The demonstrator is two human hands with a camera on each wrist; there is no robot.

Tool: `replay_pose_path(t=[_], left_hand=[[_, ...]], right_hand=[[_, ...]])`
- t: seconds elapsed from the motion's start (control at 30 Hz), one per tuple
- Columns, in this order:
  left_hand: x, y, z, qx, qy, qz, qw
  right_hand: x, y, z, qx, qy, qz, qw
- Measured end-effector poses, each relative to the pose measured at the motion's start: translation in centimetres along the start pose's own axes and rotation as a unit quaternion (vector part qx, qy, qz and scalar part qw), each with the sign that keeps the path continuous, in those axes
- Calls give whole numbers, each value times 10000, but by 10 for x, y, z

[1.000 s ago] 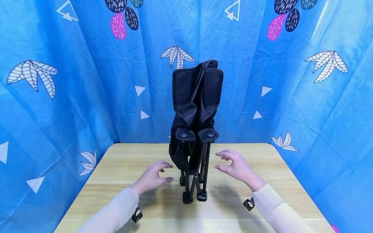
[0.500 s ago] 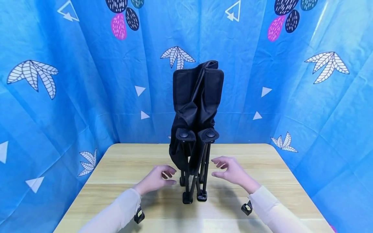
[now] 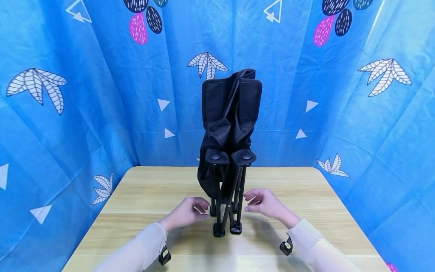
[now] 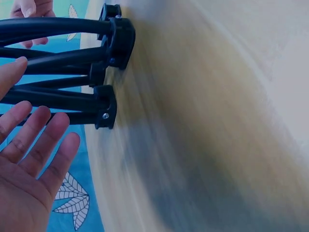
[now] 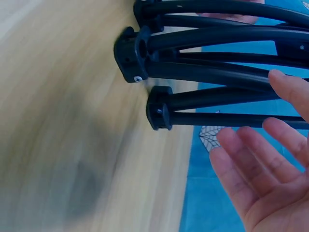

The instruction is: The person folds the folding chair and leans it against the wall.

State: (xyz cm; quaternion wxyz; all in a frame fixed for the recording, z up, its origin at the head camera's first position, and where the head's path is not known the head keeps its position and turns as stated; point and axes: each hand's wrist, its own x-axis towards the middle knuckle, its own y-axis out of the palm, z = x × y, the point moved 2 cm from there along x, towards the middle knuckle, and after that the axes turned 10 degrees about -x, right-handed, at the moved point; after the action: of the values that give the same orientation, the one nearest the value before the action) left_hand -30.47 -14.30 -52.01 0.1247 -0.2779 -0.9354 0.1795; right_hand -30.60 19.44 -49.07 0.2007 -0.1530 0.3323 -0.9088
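A black folding chair (image 3: 225,124), folded up, stands upright on the table. Its fabric hangs bunched over thin dark legs (image 4: 63,99) that end in black plastic feet (image 5: 133,55). My left hand (image 3: 188,213) is just left of the legs, fingers loosely bent, thumb and fingers apart. On the other side, my right hand (image 3: 266,204) is held close to the legs with its fingers relaxed. Both wrist views show spread fingers beside the tubes, gripping nothing. Whether any fingertip touches a tube, I cannot tell.
The pale wooden table (image 3: 146,189) carries the chair at its middle. Blue patterned curtains (image 3: 163,83) surround it at the back and both sides. A small black device (image 3: 164,255) sits at each wrist.
Both hands have come down and inward, closer to the chair's legs from either side. Their fingers are a little more bent than before. The chair stays where it was.
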Motion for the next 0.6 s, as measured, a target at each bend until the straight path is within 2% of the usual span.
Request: replay_pose_path(t=[0.43,0.6], left_hand=[[-3,20,9,-236,-98,196,9995],[-4,27,11,-280,24,195,9994]], right_hand=[[-6,13,-7,47,66,-34,10000],[-8,18,-8,165,101,-59,9998]])
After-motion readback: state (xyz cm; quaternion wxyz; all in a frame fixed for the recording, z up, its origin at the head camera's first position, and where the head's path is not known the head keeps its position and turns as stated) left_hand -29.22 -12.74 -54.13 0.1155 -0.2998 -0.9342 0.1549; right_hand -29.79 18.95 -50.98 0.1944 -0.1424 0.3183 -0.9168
